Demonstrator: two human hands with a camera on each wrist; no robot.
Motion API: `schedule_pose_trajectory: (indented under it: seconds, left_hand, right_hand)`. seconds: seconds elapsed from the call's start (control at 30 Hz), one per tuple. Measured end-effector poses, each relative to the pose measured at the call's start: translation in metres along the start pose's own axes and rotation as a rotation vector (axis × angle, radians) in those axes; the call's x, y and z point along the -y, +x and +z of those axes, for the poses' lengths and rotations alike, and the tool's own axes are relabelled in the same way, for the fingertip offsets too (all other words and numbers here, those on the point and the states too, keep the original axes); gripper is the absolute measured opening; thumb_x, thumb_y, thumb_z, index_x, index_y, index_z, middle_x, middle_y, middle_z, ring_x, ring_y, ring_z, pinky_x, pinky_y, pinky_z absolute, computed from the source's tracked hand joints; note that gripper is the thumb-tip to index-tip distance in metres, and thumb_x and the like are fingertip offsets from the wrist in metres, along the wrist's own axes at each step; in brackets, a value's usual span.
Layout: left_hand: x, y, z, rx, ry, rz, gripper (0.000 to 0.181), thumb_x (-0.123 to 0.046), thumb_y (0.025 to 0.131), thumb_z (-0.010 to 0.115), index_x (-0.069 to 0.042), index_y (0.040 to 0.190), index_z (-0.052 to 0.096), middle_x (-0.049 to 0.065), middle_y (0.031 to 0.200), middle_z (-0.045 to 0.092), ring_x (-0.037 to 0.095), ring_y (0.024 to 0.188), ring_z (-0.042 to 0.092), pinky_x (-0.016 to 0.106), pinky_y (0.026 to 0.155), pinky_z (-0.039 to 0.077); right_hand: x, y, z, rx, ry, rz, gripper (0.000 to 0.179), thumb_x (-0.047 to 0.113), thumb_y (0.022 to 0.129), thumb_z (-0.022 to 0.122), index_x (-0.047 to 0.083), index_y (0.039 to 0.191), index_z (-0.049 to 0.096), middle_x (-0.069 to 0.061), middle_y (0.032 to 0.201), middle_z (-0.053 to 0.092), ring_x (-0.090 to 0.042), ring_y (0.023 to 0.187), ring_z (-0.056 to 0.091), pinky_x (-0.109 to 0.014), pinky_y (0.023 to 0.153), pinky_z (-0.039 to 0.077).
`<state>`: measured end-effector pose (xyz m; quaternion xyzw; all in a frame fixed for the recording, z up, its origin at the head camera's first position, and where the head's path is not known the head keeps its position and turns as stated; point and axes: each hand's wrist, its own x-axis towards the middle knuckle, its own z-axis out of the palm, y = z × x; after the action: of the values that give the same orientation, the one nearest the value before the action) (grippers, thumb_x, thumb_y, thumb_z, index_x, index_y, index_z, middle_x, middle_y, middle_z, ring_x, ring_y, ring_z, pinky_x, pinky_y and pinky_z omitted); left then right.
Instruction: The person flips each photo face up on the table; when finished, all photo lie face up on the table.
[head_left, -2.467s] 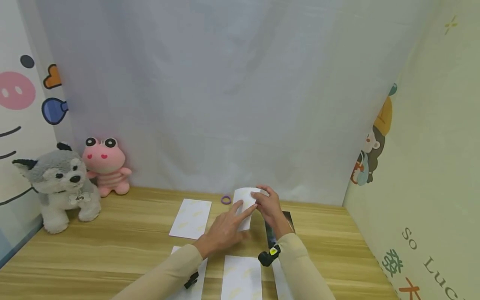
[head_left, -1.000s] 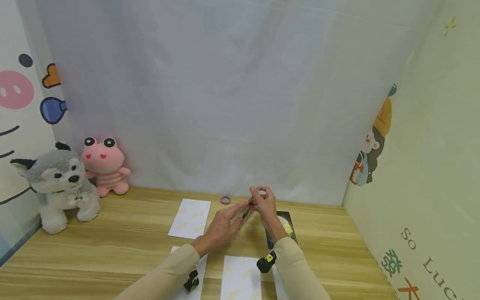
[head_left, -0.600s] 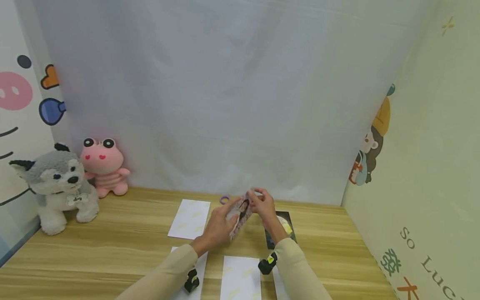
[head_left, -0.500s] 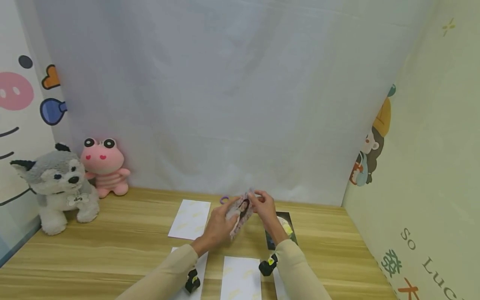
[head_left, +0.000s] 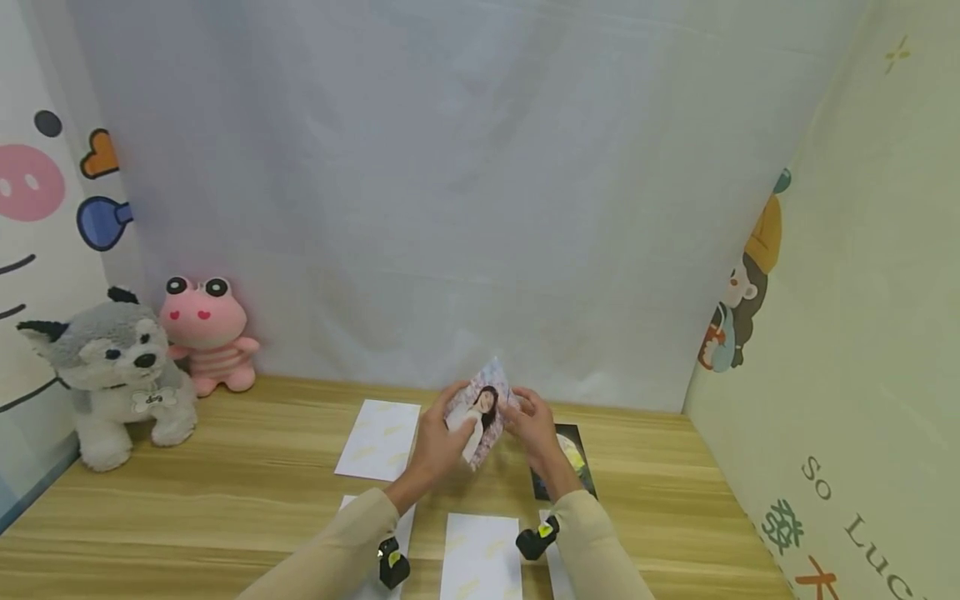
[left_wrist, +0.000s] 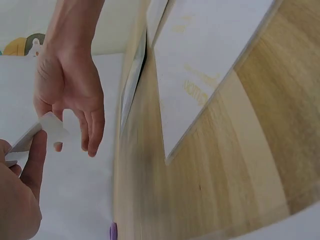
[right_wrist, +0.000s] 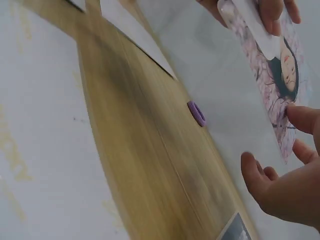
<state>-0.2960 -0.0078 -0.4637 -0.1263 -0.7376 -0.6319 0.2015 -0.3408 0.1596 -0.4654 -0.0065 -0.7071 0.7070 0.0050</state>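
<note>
A photo print (head_left: 487,433) of a dark-haired person among pink blossoms is held up over the table, tilted, picture side toward the head camera. My left hand (head_left: 437,442) grips its left edge, thumb across the front. On the opposite edge, my right hand (head_left: 536,433) pinches it between thumb and fingers. The right wrist view shows the right thumb (right_wrist: 302,118) on the picture near a corner, the other fingers partly behind. In the left wrist view only a pale, edge-on strip of the print (left_wrist: 35,132) shows between the two hands.
Several white-backed prints lie face down, one at back left (head_left: 378,439) and one at front centre (head_left: 482,554). A dark picture card (head_left: 572,454) lies right of my wrist. A purple ring (right_wrist: 196,113) sits near the back curtain. Two plush toys (head_left: 127,375) stand at left.
The print showed its white back at first; it has been turned over and now shows its picture. My left hand has shifted from pointing across it to gripping its left edge.
</note>
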Motion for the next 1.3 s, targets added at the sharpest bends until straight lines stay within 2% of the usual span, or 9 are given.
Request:
schedule_pose_trajectory:
  seconds: [0.2,0.33,0.5,0.6,0.7,0.8,1.0,1.07,1.3]
  left_hand:
    - [-0.002,-0.001,0.003,-0.036,-0.054,-0.039,0.057,0.010,0.081,0.068,-0.003,0.135,0.058,0.028,0.115,0.067,0.017,0.074,0.059,0.021,0.060,0.050]
    - [-0.004,-0.002,0.002,-0.055,-0.056,-0.049,0.057,0.011,0.080,0.069,-0.003,0.134,0.058,0.028,0.117,0.066,0.018,0.076,0.058,0.021,0.062,0.049]
    - [-0.004,-0.001,0.001,-0.057,-0.065,-0.059,0.057,0.009,0.079,0.070,-0.003,0.134,0.058,0.028,0.114,0.067,0.009,0.070,0.056,0.021,0.060,0.048]
    - [-0.003,-0.002,0.001,-0.043,-0.072,-0.086,0.057,0.007,0.082,0.069,-0.005,0.136,0.056,0.027,0.110,0.067,0.007,0.058,0.050,0.020,0.053,0.045]
    - [-0.004,-0.003,0.000,-0.020,-0.067,-0.096,0.055,0.002,0.087,0.068,-0.008,0.139,0.054,0.025,0.122,0.064,0.022,0.077,0.066,0.022,0.059,0.048]
    - [-0.004,-0.004,-0.001,0.027,-0.101,-0.113,0.051,-0.006,0.094,0.064,-0.008,0.143,0.050,0.024,0.132,0.058,0.034,0.100,0.064,0.024,0.066,0.049]
    - [-0.006,0.000,-0.006,0.116,-0.198,-0.150,0.045,-0.017,0.105,0.048,-0.002,0.147,0.044,0.028,0.126,0.056,0.016,0.087,0.056,0.022,0.064,0.045]
    - [-0.006,0.002,-0.008,0.134,-0.184,-0.138,0.044,-0.017,0.105,0.047,-0.001,0.146,0.044,0.028,0.127,0.055,0.018,0.097,0.057,0.023,0.072,0.046]
    - [-0.008,0.008,-0.013,0.238,-0.105,-0.096,0.051,-0.009,0.099,0.056,-0.001,0.148,0.043,0.032,0.138,0.047,0.048,0.120,0.055,0.048,0.094,0.053]
  right_hand:
    - [-0.004,-0.004,-0.001,0.120,0.241,0.071,0.050,0.002,0.099,0.055,0.006,0.145,0.036,-0.007,0.106,0.059,-0.010,0.087,0.064,-0.024,0.076,0.055]
    - [-0.004,-0.006,0.003,0.103,0.286,0.071,0.052,-0.004,0.098,0.052,0.006,0.146,0.035,-0.006,0.103,0.060,-0.010,0.085,0.064,-0.023,0.074,0.055]
    - [-0.003,-0.007,0.006,0.069,0.319,0.068,0.051,-0.008,0.097,0.051,0.003,0.144,0.036,-0.009,0.105,0.059,-0.010,0.083,0.065,-0.022,0.073,0.055]
    - [-0.003,-0.007,0.006,0.052,0.307,0.065,0.051,-0.010,0.096,0.051,0.002,0.144,0.037,-0.011,0.106,0.058,-0.010,0.083,0.065,-0.022,0.072,0.056]
    - [-0.003,-0.006,0.004,0.042,0.275,0.053,0.051,-0.011,0.096,0.051,0.000,0.143,0.037,-0.012,0.106,0.060,-0.010,0.083,0.066,-0.023,0.072,0.056]
    - [-0.004,-0.005,0.001,0.039,0.241,0.047,0.050,-0.012,0.095,0.052,-0.001,0.142,0.038,-0.010,0.101,0.063,-0.010,0.080,0.066,-0.024,0.070,0.056]
    - [-0.001,-0.005,-0.009,0.093,0.101,0.030,0.053,-0.011,0.094,0.056,0.000,0.143,0.039,-0.002,0.082,0.059,-0.008,0.070,0.060,-0.023,0.065,0.052]
    - [0.002,-0.006,-0.013,0.117,0.037,0.010,0.054,-0.010,0.094,0.056,0.001,0.144,0.040,-0.001,0.078,0.056,-0.008,0.067,0.055,-0.024,0.063,0.050]
    - [0.011,-0.007,-0.018,0.235,-0.005,-0.007,0.058,-0.013,0.093,0.052,0.000,0.147,0.035,-0.010,0.104,0.062,-0.010,0.084,0.063,-0.026,0.072,0.054]
